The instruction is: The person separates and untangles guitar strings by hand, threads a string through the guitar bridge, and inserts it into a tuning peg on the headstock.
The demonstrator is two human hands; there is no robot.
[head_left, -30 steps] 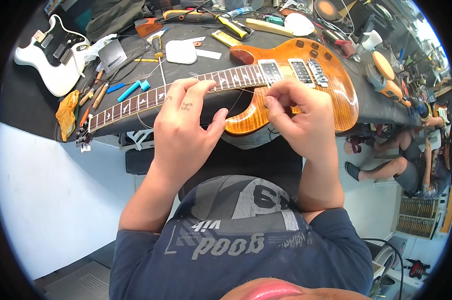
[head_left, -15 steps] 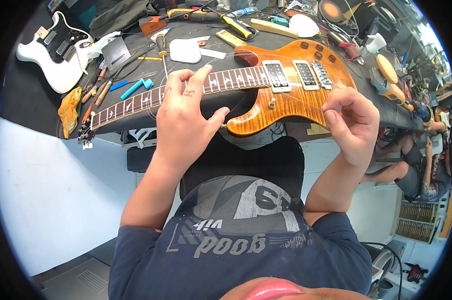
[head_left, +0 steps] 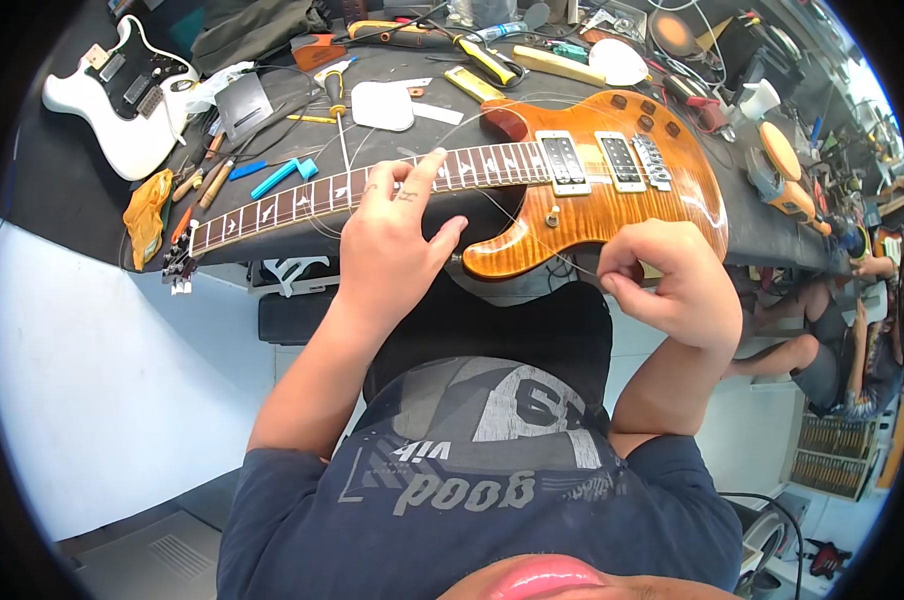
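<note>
An amber flame-top electric guitar (head_left: 657,210) lies across the black-covered bench, its inlaid fretboard (head_left: 272,210) and headstock (head_left: 179,262) pointing left. My left hand (head_left: 397,245) rests over the middle of the neck, fingers spread on the fretboard and thumb apart on the near side. Below the body's near edge, my right hand (head_left: 677,285) has thumb and fingers pinched on a thin guitar string (head_left: 570,262). The string runs up and left toward the neck. Other loose curved string loops over the guitar body and around the neck.
A white guitar body (head_left: 117,110) sits at the far left. Near the neck lie a screwdriver (head_left: 336,92), a turquoise string winder (head_left: 280,178), a white pad (head_left: 382,106) and a yellow cloth (head_left: 149,215). A seated person (head_left: 822,340) is at the right.
My right hand has moved down and left, from over the guitar body to below its near edge, carrying the string. My left hand shifts slightly right in view, as does the guitar.
</note>
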